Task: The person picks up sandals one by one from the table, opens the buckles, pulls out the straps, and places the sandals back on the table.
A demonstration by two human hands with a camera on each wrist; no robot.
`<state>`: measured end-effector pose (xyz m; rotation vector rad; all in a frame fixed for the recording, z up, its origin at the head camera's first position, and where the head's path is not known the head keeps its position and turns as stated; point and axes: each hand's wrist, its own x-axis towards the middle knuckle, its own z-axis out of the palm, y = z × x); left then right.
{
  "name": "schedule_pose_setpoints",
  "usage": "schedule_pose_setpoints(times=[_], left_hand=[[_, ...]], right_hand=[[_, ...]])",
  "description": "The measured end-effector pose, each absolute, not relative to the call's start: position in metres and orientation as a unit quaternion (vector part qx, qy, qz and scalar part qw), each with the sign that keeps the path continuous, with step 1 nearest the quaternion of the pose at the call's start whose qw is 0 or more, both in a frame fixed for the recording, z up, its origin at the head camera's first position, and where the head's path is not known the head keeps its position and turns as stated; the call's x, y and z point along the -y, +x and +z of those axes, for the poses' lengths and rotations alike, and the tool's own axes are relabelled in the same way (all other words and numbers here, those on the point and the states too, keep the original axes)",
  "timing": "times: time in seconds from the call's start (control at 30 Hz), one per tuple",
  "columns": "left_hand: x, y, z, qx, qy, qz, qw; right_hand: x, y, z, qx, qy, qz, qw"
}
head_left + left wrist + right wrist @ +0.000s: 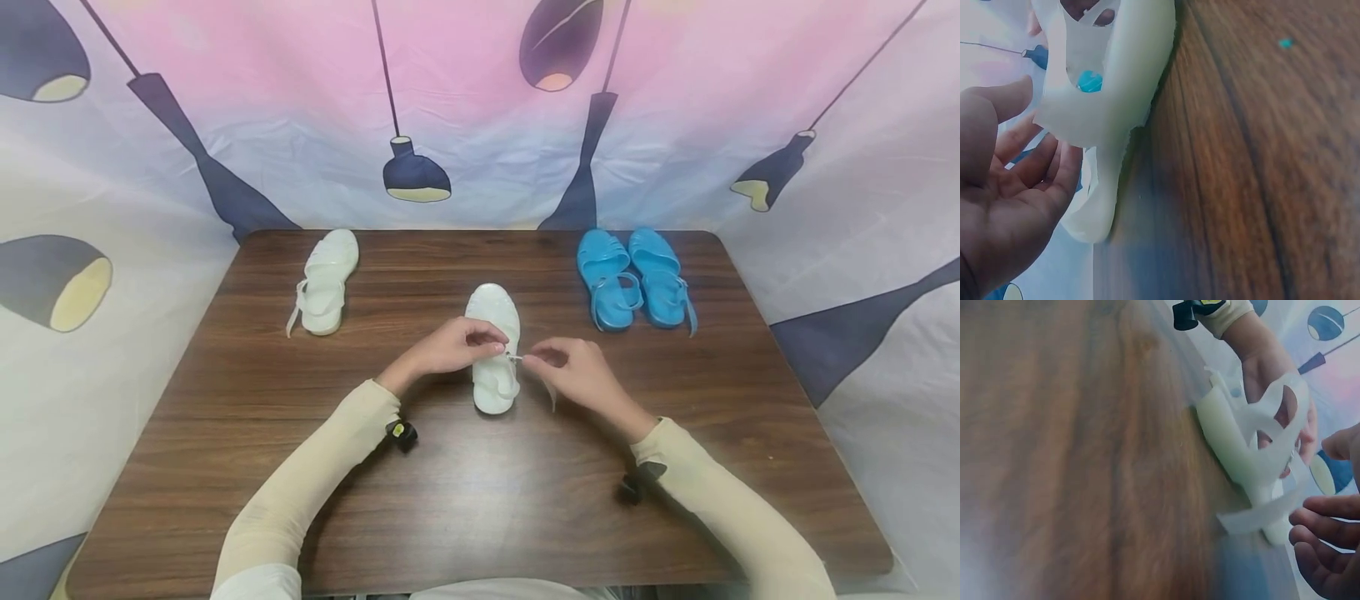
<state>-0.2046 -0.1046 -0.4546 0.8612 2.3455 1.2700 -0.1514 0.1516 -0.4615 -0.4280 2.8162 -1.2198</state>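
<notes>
A white jelly sandal [492, 392] stands at mid-table, toe toward the far edge. My left hand [459, 344] reaches over its left side, thumb and forefinger holding it at the ankle strap near the small buckle [512, 357]. In the left wrist view the sandal [1141, 56] partly hides those fingertips. My right hand [581, 371] is just right of the buckle, slightly blurred. In the right wrist view, its thumb [1338, 445] and fingers stand apart, close beside the loose strap [1260, 515], whose free end hangs down toward the table.
Another white sandal [325, 283] lies at the back left of the brown wooden table [480, 500]. Two blue sandals [606, 275] sit side by side at the back right. A patterned cloth [480, 108] hangs behind the table.
</notes>
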Motion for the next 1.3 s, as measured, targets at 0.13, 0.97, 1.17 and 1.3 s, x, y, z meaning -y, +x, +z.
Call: schedule_pose_setpoints(times=[0.13,0.97,1.17,1.3], left_hand=[[0.107,-0.205,-0.456,-0.831,0.308,0.433,0.168],[0.108,-0.204,-0.461,-0.824,0.308,0.45,0.152],[0.109,-0.201,-0.463,-0.828,0.322,0.432,0.154],[0.109,-0.199,-0.463,-0.826,0.336,0.426,0.155]], right_hand=[[-0.139,-0.158,-0.461,-0.905,-0.139,-0.402,0.021],[-0.106,-0.152,-0.475,-0.908,-0.143,-0.391,-0.045],[-0.105,-0.149,-0.476,-0.912,-0.164,-0.37,-0.076],[-0.106,-0.148,-0.477,-0.912,-0.173,-0.361,-0.091]])
